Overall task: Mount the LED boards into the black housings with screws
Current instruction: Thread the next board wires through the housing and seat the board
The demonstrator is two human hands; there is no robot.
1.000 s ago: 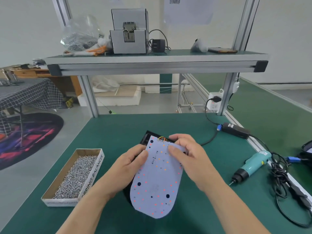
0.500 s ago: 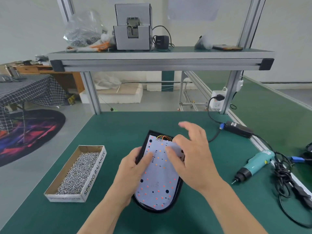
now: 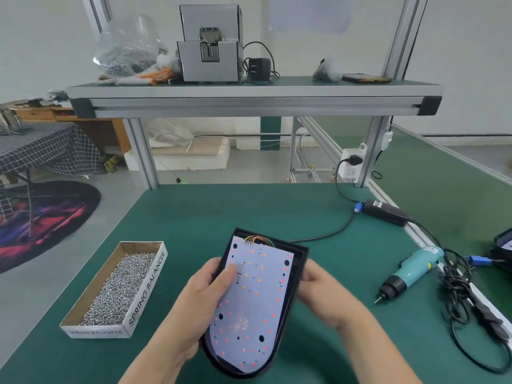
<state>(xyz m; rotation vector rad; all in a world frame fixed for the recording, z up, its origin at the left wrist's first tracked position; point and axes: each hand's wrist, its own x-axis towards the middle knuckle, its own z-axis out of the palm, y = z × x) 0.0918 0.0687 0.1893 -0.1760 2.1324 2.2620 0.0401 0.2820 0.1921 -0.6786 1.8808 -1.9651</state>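
White LED board (image 3: 255,300), dotted with small red and orange lamps, lies face up inside a black housing (image 3: 295,275) at the near middle of a green surface (image 3: 249,206). Both hands hold the pair, which appears tilted up toward the viewer rather than lying flat.

The left hand (image 3: 205,300) grips the housing's left edge, its thumb (image 3: 228,273) pressing down on the board. The right hand (image 3: 321,292) curls round the right edge, its fingers mostly hidden behind the housing.

The housing's long axis runs away from the person, leaning slightly right at the far end. Its rounded end is nearest the body. At the square far end, coloured wires (image 3: 257,239) leave the board.

The dark mounting holes look empty, so screwing seems not yet begun.

A cardboard box (image 3: 146,289) of loose screws (image 3: 119,289) sits just left of the housing, nearer the left hand. A teal electric screwdriver (image 3: 412,273) lies on the surface to the right, nearer the right hand, tip pointing toward the person. Fetching either likely means one hand letting go.
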